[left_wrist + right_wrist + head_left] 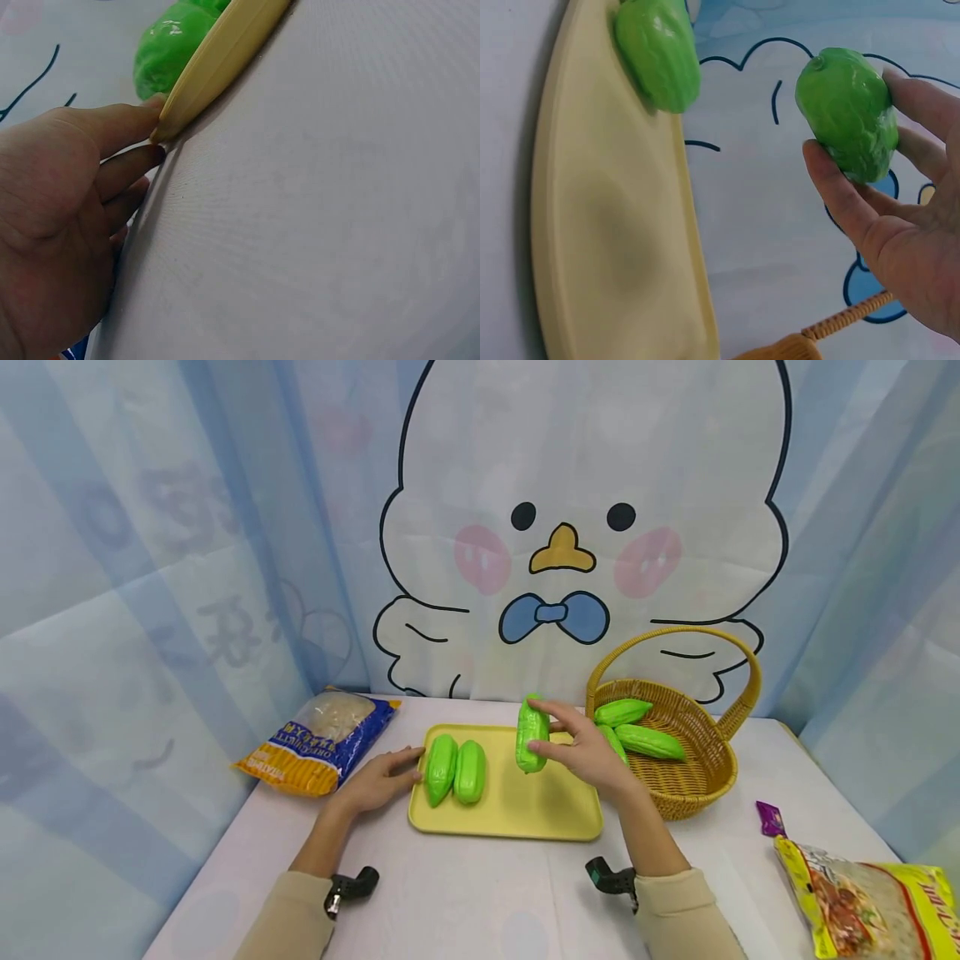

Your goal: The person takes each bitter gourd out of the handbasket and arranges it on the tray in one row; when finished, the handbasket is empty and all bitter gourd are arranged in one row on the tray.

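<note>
In the head view my right hand (pixel 588 752) holds a bright green bitter melon (pixel 532 735) upright above the yellow tray (pixel 517 827), between thumb and fingers. The right wrist view shows this lumpy melon (pixel 847 112) apart from the tray. My left hand (pixel 381 781) is at the tray's left edge; in the left wrist view its thumb and forefinger pinch the rim (pixel 217 67). Two more bitter melons, a left one (pixel 441 768) and a right one (pixel 470 772), lie side by side at the tray's left end.
Right behind the tray stands a wicker basket (pixel 697 777) with a tall handle, holding several bitter melons (pixel 651 742). A blue and orange pasta bag (pixel 322 739) lies at left. On the right are a small purple packet (pixel 770 818) and a yellow food bag (pixel 870 897).
</note>
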Demonstrator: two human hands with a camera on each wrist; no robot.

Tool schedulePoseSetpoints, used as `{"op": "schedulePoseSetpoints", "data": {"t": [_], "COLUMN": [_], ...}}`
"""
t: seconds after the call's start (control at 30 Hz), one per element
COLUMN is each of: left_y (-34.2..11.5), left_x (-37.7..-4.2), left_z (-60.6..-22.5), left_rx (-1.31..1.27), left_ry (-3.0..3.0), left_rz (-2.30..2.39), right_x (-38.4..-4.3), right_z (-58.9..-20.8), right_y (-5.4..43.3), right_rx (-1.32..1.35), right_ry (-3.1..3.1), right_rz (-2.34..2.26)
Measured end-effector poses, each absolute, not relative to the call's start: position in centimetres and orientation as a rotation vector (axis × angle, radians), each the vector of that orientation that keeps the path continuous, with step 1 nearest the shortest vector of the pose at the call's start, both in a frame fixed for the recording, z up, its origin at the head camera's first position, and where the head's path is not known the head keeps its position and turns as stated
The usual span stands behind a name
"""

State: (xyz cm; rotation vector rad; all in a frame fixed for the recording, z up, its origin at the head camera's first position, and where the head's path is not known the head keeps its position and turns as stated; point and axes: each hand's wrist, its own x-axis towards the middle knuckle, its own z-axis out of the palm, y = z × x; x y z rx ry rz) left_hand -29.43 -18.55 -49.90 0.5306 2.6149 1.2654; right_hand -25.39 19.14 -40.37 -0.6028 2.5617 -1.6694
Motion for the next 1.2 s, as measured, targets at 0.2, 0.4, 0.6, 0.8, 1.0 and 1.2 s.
{"op": "schedulePoseSetpoints", "data": {"t": [0.2, 0.4, 0.6, 0.8, 1.0, 1.2], "left_y": [-18.5, -18.5, -18.5, -18.6, -18.6, -18.6], "left_x": [-29.4, -29.5, -29.5, -29.5, -29.4, -29.4], "left_z": [-50.0, -50.1, -49.9, -49.9, -49.9, -49.9], "left_rx": [0.519, 0.522, 0.533, 0.536, 0.55, 0.548], "left_ry": [2.616, 2.615, 2.618, 2.616, 2.615, 2.616], "left_rz": [1.262, 1.262, 1.263, 1.261, 1.268, 1.263], "right_x": [-25.9, -26.2, -26.4, -26.6, -26.8, -26.9], "right_z": [-42.1, -43.6, -44.4, -45.0, -45.7, -46.1], "right_y": [17.5, 16.6, 16.0, 15.5, 15.0, 14.7], "right_rx": [-0.547, -0.505, -0.48, -0.453, -0.426, -0.425], "right_ry": [2.556, 2.523, 2.502, 2.485, 2.529, 2.534], "right_rz": [-1.632, -1.645, -1.64, -1.624, -1.57, -1.513]}}
